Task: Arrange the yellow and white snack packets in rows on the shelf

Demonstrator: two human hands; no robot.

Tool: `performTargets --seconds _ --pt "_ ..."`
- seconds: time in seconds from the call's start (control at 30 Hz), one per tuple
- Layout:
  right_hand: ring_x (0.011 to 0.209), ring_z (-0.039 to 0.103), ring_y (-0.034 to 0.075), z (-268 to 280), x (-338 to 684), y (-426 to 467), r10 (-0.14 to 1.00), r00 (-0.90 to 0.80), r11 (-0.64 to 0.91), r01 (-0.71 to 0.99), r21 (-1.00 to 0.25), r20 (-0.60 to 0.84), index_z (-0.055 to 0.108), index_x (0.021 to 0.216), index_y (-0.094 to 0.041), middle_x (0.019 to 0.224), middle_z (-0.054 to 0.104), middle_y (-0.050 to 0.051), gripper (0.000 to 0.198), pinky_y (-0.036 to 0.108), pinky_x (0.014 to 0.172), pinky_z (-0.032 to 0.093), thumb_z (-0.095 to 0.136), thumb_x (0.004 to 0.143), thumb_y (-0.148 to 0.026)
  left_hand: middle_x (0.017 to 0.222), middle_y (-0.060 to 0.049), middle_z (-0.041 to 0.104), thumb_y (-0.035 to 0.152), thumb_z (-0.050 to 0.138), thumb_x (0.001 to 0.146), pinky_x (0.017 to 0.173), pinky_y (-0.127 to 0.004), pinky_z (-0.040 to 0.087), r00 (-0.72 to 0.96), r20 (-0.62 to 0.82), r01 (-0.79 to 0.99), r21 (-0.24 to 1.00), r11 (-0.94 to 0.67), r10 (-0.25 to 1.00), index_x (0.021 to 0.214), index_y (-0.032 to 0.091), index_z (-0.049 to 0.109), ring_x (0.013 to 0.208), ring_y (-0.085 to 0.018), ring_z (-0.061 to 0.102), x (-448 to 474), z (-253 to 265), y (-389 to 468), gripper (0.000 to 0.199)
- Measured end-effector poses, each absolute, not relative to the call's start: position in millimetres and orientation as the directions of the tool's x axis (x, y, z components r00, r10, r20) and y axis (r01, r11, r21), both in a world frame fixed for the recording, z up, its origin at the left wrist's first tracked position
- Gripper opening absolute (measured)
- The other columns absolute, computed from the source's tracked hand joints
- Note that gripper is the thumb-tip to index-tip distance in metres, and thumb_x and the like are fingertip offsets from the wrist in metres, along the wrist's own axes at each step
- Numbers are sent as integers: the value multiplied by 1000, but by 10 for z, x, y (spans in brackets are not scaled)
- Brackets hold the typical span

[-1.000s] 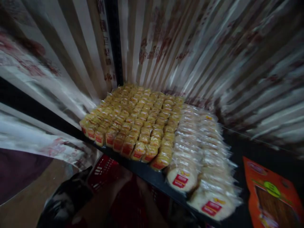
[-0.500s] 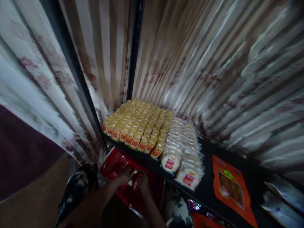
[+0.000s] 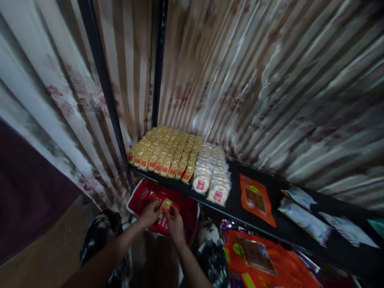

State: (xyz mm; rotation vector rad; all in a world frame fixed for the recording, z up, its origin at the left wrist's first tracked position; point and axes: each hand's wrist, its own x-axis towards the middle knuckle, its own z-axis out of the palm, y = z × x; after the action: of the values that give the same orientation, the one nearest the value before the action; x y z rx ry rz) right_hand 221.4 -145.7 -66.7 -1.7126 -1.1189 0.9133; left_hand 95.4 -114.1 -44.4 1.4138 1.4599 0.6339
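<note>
Between my two hands is a small yellow wrapped snack pack [image 3: 166, 205], held over a red plastic basket [image 3: 186, 208] with a white rim. My left hand [image 3: 152, 213] pinches its left side, and my right hand [image 3: 175, 222] grips its right side. On the black shelf [image 3: 232, 202] just beyond the basket stand tight rows of similar yellow snack packs [image 3: 165, 154] with red labels. Beside them, to the right, are two rows of round white wrapped crackers [image 3: 210, 176], also red-labelled.
Farther right on the shelf lie an orange food pouch [image 3: 257, 199] and several white packets [image 3: 304, 218]. Below the shelf, at right, are larger orange packages [image 3: 267, 260]. Striped, flowered curtains [image 3: 240, 72] hang behind, with black upright posts [image 3: 158, 64] at the corner.
My view has shifted, showing more of the shelf's right side and the orange packages below. My hands have come up slightly, and the yellow pack between them shows more clearly.
</note>
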Motion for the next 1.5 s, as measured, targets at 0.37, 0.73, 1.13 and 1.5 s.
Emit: performTargets --seconds 0.37,0.73,1.13,1.5 --pt "95 64 22 21 2267 -1261 936 332 18 289 -957 118 56 115 -15 108 67 12 43 35 87 49 53 79 -38 113 -9 60 19 51 80 96 -29 45 62 41 497 865 -67 997 116 16 60 107 -18 57 1117 54 -996 38" --pt "107 56 22 73 2543 -835 866 349 132 532 -836 359 54 118 -13 116 60 15 41 40 96 44 41 81 -25 124 -10 53 18 46 86 100 -32 41 -52 106 583 810 -56 993 127 18 51 112 -20 54 1530 237 -449 42" --pt "105 57 20 7 2758 -757 889 265 147 609 -780 375 57 119 -14 112 61 14 41 38 96 45 38 83 -18 113 -10 55 33 40 92 75 -26 48 -50 183 796 601 -71 982 109 19 54 97 -20 59 1660 195 -431 26" --pt "108 57 20 -45 2749 -766 906 214 140 664 -735 365 45 135 -16 118 58 13 55 34 95 47 36 81 -10 93 -7 62 29 42 91 80 -26 47 10 308 608 753 -251 951 98 18 51 88 -16 60 1714 23 -380 16"
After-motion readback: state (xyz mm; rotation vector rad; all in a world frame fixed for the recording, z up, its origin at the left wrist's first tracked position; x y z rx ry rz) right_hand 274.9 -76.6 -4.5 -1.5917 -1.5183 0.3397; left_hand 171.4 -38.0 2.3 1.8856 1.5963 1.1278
